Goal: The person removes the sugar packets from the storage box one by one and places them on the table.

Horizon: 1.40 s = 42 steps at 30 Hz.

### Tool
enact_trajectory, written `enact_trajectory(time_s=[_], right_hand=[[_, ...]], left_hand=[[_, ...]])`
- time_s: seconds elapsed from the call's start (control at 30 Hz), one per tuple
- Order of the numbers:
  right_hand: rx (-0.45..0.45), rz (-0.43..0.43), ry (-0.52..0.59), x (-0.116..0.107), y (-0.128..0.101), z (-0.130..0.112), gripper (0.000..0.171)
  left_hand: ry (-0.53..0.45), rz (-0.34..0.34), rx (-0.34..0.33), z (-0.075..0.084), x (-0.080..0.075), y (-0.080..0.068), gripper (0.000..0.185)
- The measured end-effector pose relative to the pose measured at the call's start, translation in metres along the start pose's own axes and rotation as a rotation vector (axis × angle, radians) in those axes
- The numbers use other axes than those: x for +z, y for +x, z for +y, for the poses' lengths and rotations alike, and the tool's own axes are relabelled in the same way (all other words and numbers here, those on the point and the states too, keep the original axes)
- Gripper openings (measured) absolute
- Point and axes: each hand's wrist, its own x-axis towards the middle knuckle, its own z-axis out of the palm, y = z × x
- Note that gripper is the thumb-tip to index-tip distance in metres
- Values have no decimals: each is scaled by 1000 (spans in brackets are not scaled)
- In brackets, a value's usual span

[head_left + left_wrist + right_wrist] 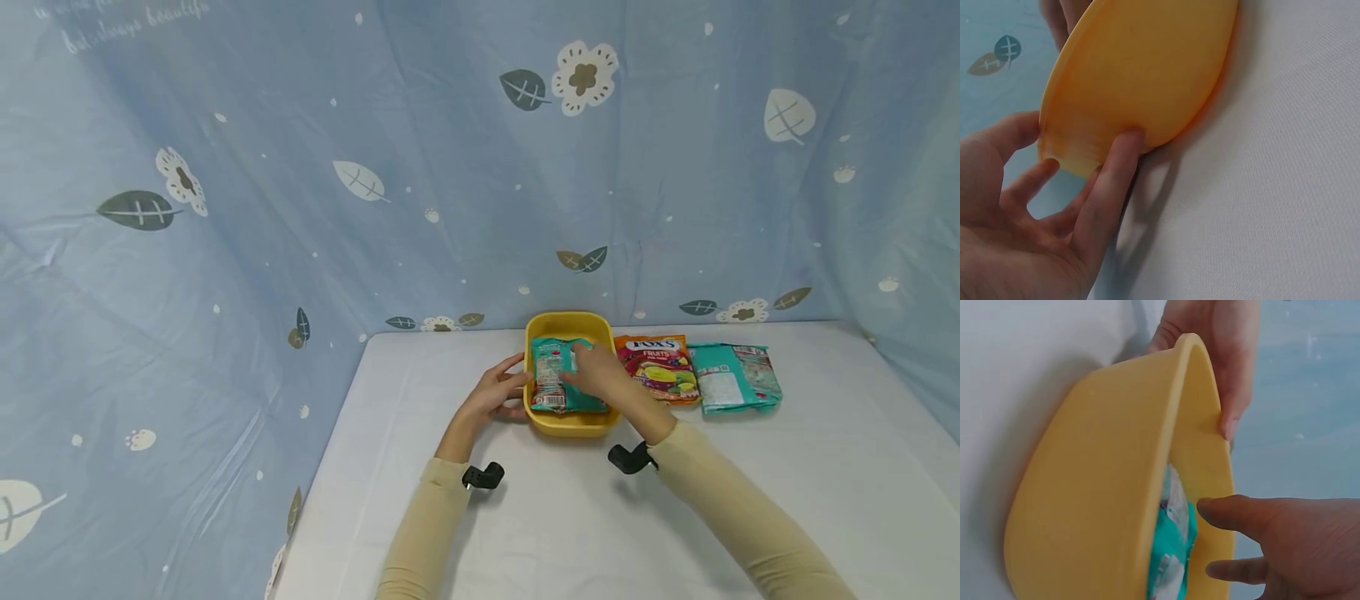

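A yellow plastic basin (572, 427) stands on the white table near the back. Inside it lies a teal candy packet (550, 379), partly covered by my right hand (600, 372). That hand reaches over the right rim with thumb and fingers spread; whether its fingertips touch the packet cannot be told. On the basin's left side, my left hand (497, 393) rests extended fingers against the outer wall and rim. In the left wrist view one finger (1124, 156) presses the basin's wall. The right wrist view shows the packet (1171, 550) below the right thumb.
Right of the basin lies an orange and red Fox's Fruits candy packet (656, 367). Beside that packet, farther right, is another teal packet (723, 385). A blue patterned curtain (480, 208) hangs behind the white table (555, 525) and along its left side.
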Motion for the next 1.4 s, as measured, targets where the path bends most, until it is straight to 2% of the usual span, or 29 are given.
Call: enact_trajectory(time_s=[0.13, 0.67, 0.97, 1.13, 1.4], right_hand=[[25, -26, 12, 5, 3, 0, 75], [74, -21, 43, 21, 15, 4, 78], [81, 4, 3, 19, 19, 4, 77], [96, -15, 23, 16, 21, 4, 77], [60, -20, 57, 9, 19, 3, 73]], left_hand=[[4, -2, 5, 0, 1, 0, 55], [10, -6, 9, -2, 2, 2, 53], [8, -2, 7, 1, 3, 1, 53], [16, 4, 1, 1, 3, 0, 53], [-29, -19, 8, -1, 1, -2, 55]])
